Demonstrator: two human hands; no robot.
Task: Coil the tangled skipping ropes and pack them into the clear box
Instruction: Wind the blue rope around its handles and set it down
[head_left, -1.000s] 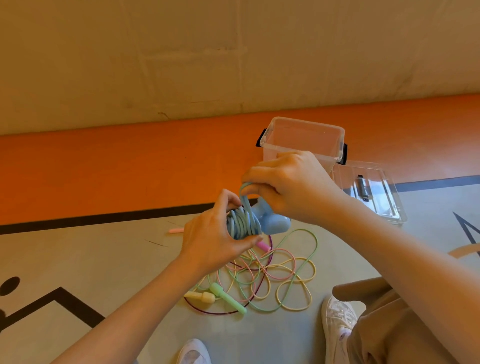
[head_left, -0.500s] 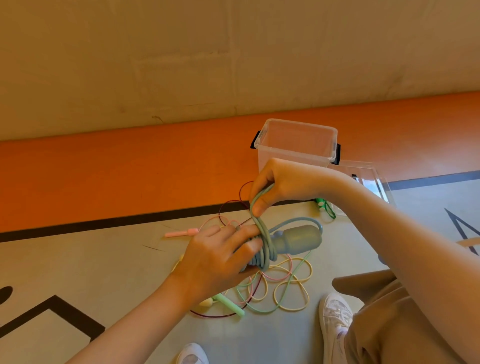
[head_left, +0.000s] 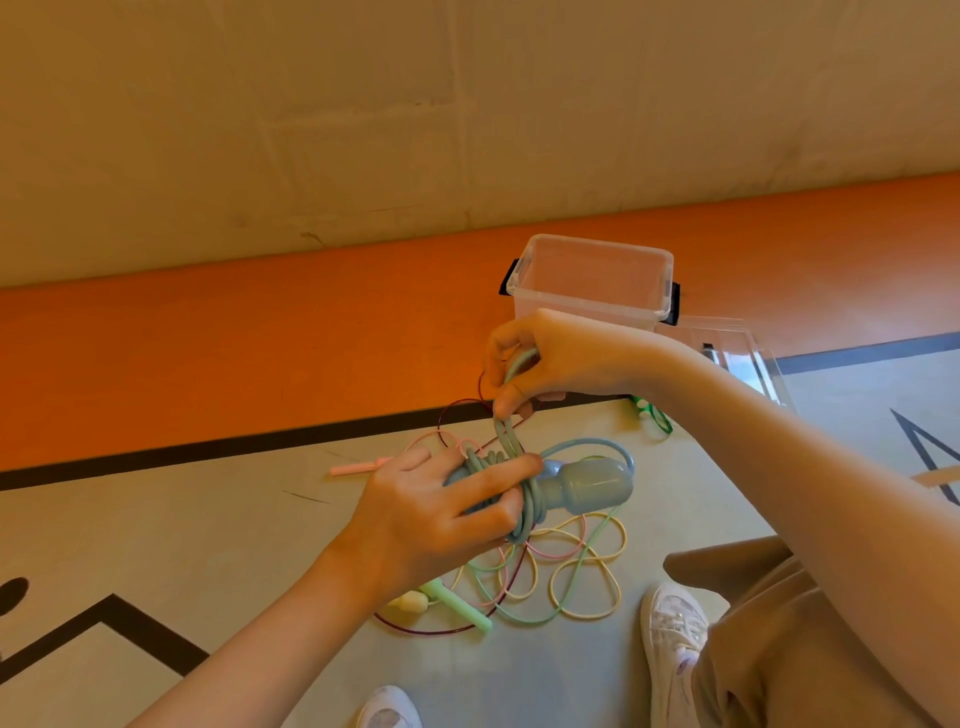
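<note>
Grey floor (head_left: 156, 545): left hand (head_left: 431, 519) grips blue rope bundle (head_left: 524, 493), right hand (head_left: 540, 358) pinches its tail, coil nearly tied; tangled ropes (head_left: 561, 577) remain, clear box (head_left: 592, 280) looks unfilled.

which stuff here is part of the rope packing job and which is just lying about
Job: blue rope gripped by left hand and right hand; tangled ropes on the floor; clear box; its lid.

Lying about: green looped item.
</note>
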